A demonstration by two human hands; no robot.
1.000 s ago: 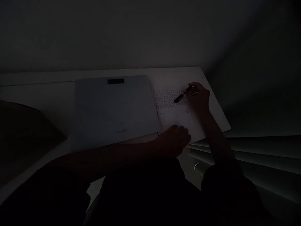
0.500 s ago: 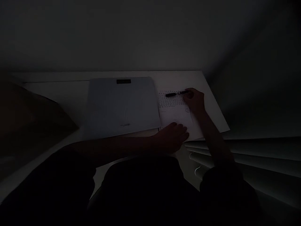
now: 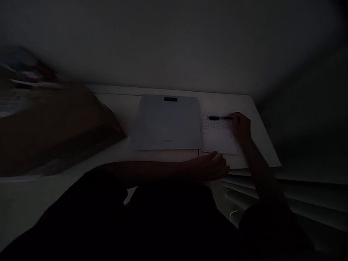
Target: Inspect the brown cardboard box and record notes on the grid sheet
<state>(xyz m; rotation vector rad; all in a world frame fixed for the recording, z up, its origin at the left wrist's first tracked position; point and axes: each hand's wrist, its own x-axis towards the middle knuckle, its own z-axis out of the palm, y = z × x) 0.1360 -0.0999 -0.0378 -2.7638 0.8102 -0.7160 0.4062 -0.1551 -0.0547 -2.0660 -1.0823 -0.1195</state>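
Observation:
The scene is very dark. My right hand [image 3: 240, 126] rests at the right edge of a white printed sheet [image 3: 219, 139] and touches the end of a black pen [image 3: 220, 117] that lies flat across the sheet's top. Whether the fingers still grip the pen I cannot tell. My left hand [image 3: 210, 166] lies palm down at the table's near edge, its fingertips just below the sheet. Left of the sheet lies a pale blue flat pad [image 3: 168, 123] with a small dark window near its far edge.
The white table [image 3: 261, 145] ends at the right, where white slatted blinds [image 3: 299, 195] run below it. A blurred brown bulky object [image 3: 54, 130] lies at the left. A plain wall stands behind the table.
The pen went from tilted in my right hand to flat across the sheet. My head turned left, so everything shifted right and the brown object came further into view.

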